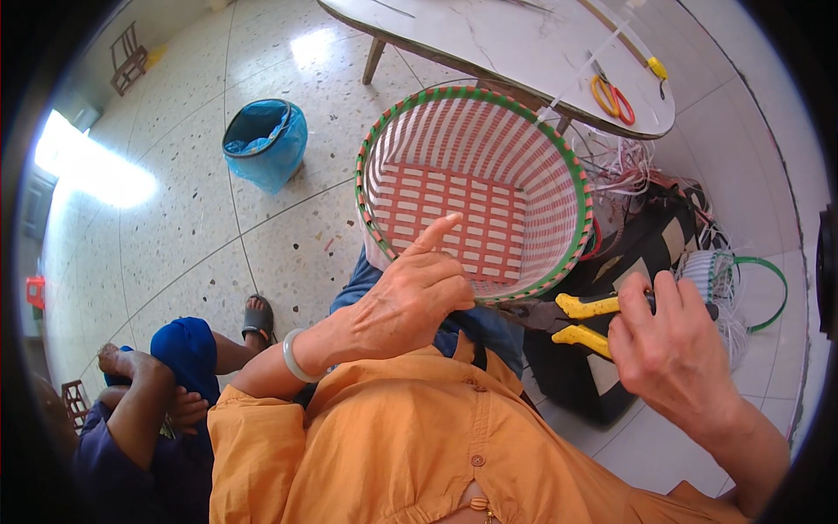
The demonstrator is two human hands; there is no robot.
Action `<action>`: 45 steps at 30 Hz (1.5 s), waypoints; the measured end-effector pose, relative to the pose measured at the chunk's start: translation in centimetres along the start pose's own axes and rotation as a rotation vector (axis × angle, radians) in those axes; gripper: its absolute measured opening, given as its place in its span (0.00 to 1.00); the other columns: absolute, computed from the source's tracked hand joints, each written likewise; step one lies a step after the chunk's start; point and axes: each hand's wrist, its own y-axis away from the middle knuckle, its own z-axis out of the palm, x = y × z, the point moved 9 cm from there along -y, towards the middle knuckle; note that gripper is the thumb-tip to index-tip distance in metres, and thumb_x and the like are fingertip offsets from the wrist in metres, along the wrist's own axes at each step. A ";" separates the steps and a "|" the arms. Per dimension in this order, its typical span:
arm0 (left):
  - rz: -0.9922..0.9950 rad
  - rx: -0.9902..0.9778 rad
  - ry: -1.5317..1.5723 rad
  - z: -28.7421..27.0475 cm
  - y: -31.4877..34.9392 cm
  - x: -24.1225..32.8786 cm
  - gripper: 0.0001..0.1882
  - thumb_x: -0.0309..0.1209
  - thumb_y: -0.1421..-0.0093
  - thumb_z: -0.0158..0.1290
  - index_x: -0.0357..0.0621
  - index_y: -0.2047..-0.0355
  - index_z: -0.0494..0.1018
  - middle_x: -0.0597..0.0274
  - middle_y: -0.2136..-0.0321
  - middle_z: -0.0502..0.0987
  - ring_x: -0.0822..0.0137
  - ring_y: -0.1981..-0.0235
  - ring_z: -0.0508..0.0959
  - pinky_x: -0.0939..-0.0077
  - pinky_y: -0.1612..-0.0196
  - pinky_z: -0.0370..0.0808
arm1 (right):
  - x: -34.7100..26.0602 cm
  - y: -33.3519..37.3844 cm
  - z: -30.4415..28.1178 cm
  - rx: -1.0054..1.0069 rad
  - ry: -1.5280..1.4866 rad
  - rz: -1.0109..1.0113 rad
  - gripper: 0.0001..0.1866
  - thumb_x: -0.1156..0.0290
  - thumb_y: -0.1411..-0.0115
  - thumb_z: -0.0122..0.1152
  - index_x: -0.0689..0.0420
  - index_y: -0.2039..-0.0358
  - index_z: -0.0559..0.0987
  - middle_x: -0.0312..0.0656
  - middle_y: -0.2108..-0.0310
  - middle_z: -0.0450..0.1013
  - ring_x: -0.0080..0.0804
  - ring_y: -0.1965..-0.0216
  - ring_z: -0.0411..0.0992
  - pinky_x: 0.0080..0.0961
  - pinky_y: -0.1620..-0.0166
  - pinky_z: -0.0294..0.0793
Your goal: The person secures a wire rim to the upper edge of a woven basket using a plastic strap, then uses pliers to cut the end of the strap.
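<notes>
A woven basket (454, 201) in pink and white strips, with a green and pink laced rim, stands tilted toward me at my lap. My left hand (415, 288) is over its near rim, the index finger stretched out toward the basket's inside and the other fingers curled. I see nothing in that hand. My right hand (668, 349) grips pliers (585, 319) by their yellow handles, which are spread apart. Their dark jaws lie close to the near rim, partly in shadow. A black piece also shows between the right-hand fingers; what it is I cannot make out.
A white-topped table (524, 48) holds scissors (614, 98) with orange and red handles. A blue-lined bin (271, 144) stands on the left. White strips (624, 162) and a small basket (707, 271) lie at right. Another person (148, 410) sits at my left.
</notes>
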 end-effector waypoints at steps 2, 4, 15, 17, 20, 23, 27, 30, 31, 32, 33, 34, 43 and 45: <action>0.001 0.021 -0.009 -0.1 0.1 -0.1 0.06 0.18 0.45 0.56 0.42 0.74 0.72 0.61 0.78 0.73 0.63 0.72 0.78 0.43 0.31 0.51 | 0.3 0.2 0.1 -0.049 -0.066 0.029 0.07 0.72 0.53 0.59 0.63 0.79 0.76 0.48 0.67 0.68 0.37 0.70 0.64 0.31 0.69 0.61; -0.002 0.016 0.002 -0.2 0.1 0.0 0.06 0.18 0.45 0.56 0.42 0.74 0.72 0.61 0.77 0.73 0.63 0.72 0.78 0.42 0.31 0.51 | 0.7 0.8 0.4 -0.122 -0.165 0.105 0.06 0.72 0.55 0.60 0.60 0.77 0.76 0.45 0.65 0.68 0.37 0.65 0.66 0.31 0.65 0.63; 0.036 0.038 -0.102 0.3 0.6 0.3 0.06 0.19 0.45 0.58 0.42 0.72 0.72 0.61 0.75 0.74 0.64 0.69 0.78 0.43 0.30 0.49 | 2.6 1.0 3.7 0.300 -1.015 0.409 0.17 0.82 0.54 0.66 0.68 0.60 0.77 0.53 0.60 0.67 0.52 0.61 0.71 0.35 0.59 0.72; 0.021 0.092 -0.093 -0.1 1.1 0.1 0.05 0.20 0.45 0.58 0.42 0.71 0.73 0.61 0.75 0.74 0.64 0.70 0.78 0.43 0.30 0.49 | 1.7 -1.0 4.7 0.397 -1.088 0.386 0.17 0.79 0.51 0.68 0.68 0.59 0.77 0.52 0.60 0.67 0.49 0.61 0.71 0.34 0.59 0.72; 0.033 0.061 -0.074 0.2 0.7 0.2 0.06 0.20 0.45 0.59 0.42 0.71 0.73 0.60 0.74 0.74 0.63 0.69 0.78 0.43 0.30 0.48 | 0.5 -2.0 4.9 0.454 -1.109 0.438 0.20 0.77 0.52 0.70 0.67 0.58 0.78 0.50 0.61 0.68 0.46 0.63 0.72 0.33 0.61 0.73; 0.024 0.072 -0.088 0.3 0.6 0.2 0.06 0.20 0.45 0.59 0.42 0.70 0.73 0.60 0.73 0.75 0.62 0.67 0.79 0.43 0.30 0.48 | -0.3 -2.5 5.6 0.457 -1.131 0.444 0.20 0.76 0.53 0.72 0.65 0.58 0.78 0.48 0.61 0.68 0.43 0.64 0.73 0.31 0.63 0.74; 0.018 0.072 -0.085 0.3 0.6 0.1 0.06 0.20 0.45 0.59 0.42 0.70 0.73 0.60 0.73 0.75 0.61 0.65 0.79 0.44 0.31 0.49 | -0.7 -2.5 6.6 0.484 -1.155 0.486 0.23 0.80 0.55 0.72 0.67 0.56 0.79 0.46 0.64 0.69 0.40 0.64 0.70 0.28 0.61 0.71; 0.019 0.078 -0.078 0.0 0.5 0.0 0.06 0.20 0.45 0.59 0.42 0.70 0.72 0.60 0.73 0.75 0.61 0.65 0.79 0.44 0.30 0.48 | -0.5 -2.2 6.2 0.540 -1.115 0.459 0.17 0.79 0.54 0.70 0.63 0.60 0.79 0.49 0.61 0.68 0.44 0.68 0.73 0.32 0.65 0.74; 0.019 0.072 -0.072 0.0 0.4 0.1 0.06 0.20 0.45 0.59 0.42 0.70 0.72 0.60 0.73 0.75 0.61 0.65 0.79 0.43 0.31 0.49 | -0.4 -1.4 6.1 0.559 -1.059 0.464 0.19 0.80 0.55 0.71 0.65 0.60 0.79 0.49 0.61 0.68 0.44 0.66 0.72 0.30 0.63 0.73; 0.017 0.068 -0.068 0.0 0.4 0.1 0.06 0.20 0.45 0.59 0.42 0.70 0.72 0.60 0.73 0.74 0.61 0.66 0.79 0.43 0.31 0.49 | -0.4 -0.6 6.1 0.578 -1.003 0.466 0.20 0.81 0.57 0.71 0.67 0.61 0.79 0.49 0.60 0.68 0.44 0.65 0.71 0.28 0.62 0.72; 0.010 0.071 -0.070 0.0 0.5 -0.1 0.06 0.20 0.45 0.59 0.42 0.70 0.72 0.60 0.73 0.74 0.61 0.66 0.79 0.43 0.31 0.49 | -0.1 0.3 6.1 0.576 -1.006 0.459 0.20 0.81 0.57 0.71 0.67 0.61 0.79 0.49 0.60 0.68 0.44 0.65 0.71 0.28 0.62 0.72; 0.014 0.069 -0.076 0.1 0.5 -0.1 0.06 0.21 0.45 0.59 0.41 0.70 0.72 0.60 0.74 0.74 0.62 0.66 0.79 0.43 0.31 0.50 | 0.0 1.0 5.9 0.499 -0.893 0.427 0.19 0.82 0.58 0.70 0.67 0.62 0.78 0.50 0.59 0.67 0.46 0.63 0.71 0.30 0.61 0.71; 0.032 0.068 -0.076 -0.1 0.2 0.4 0.06 0.21 0.46 0.60 0.41 0.72 0.73 0.60 0.75 0.74 0.63 0.69 0.78 0.43 0.31 0.53 | -0.3 4.3 3.1 0.234 -0.378 0.294 0.10 0.75 0.51 0.61 0.67 0.67 0.77 0.51 0.57 0.68 0.46 0.58 0.69 0.42 0.59 0.67; 0.026 0.072 -0.080 -0.1 0.2 0.3 0.06 0.21 0.46 0.60 0.41 0.72 0.73 0.61 0.75 0.74 0.64 0.70 0.78 0.43 0.32 0.53 | -0.7 3.8 3.0 0.205 -0.326 0.279 0.10 0.75 0.50 0.61 0.67 0.68 0.77 0.52 0.57 0.68 0.46 0.58 0.69 0.42 0.60 0.67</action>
